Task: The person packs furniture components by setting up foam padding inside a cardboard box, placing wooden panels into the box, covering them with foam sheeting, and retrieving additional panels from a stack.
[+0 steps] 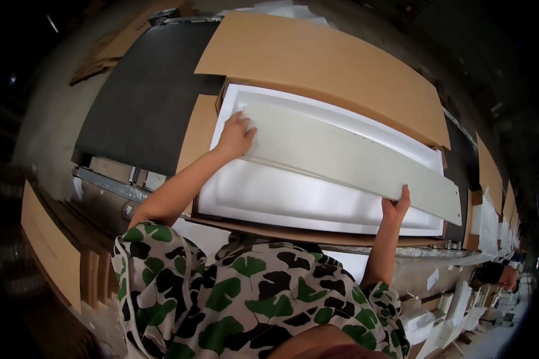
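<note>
A long pale grey panel (335, 152) with small holes along its far edge and at its right end lies slantwise over an open cardboard box. White foam (269, 200) lines that box. My left hand (236, 136) grips the panel's left end, fingers over its far corner. Near the right end, my right hand (396, 206) holds the near edge with the thumb on top; its other fingers are hidden beneath. The panel's right end sticks out past the box's right side, while its left end is within the foam rim.
The box's far cardboard flap (329, 57) is folded out. Box and flap rest on a black conveyor belt (150, 96) with a metal side rail (111, 184). Flat cardboard (51, 239) stands at the lower left. White-wrapped pieces (455, 311) and another person (508, 276) are at the right.
</note>
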Motion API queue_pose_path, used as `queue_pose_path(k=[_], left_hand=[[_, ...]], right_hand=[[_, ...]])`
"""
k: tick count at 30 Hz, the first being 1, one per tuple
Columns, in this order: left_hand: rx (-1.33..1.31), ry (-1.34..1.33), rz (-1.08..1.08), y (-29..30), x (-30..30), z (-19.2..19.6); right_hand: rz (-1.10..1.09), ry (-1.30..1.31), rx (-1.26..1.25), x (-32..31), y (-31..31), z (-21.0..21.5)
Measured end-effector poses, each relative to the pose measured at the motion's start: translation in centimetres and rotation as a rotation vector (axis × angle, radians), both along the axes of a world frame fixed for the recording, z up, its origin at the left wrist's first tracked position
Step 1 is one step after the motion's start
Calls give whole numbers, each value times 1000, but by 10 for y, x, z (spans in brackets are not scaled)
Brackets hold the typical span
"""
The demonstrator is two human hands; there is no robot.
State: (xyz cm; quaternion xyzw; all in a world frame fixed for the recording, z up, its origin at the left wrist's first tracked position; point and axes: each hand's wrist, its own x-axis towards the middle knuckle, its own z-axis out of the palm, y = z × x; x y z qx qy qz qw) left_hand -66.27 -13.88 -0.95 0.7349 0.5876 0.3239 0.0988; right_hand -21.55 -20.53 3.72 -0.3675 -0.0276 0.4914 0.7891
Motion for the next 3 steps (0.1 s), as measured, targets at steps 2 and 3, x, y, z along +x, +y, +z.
queue_pose_path(k=[2,3], left_hand=[[81,2,-81,-6,8,6],[161,-2,-158,-11,6,8]], right_hand=[[17,29,-29,-3,11,-8],[39,40,-41,-10,19,-11]])
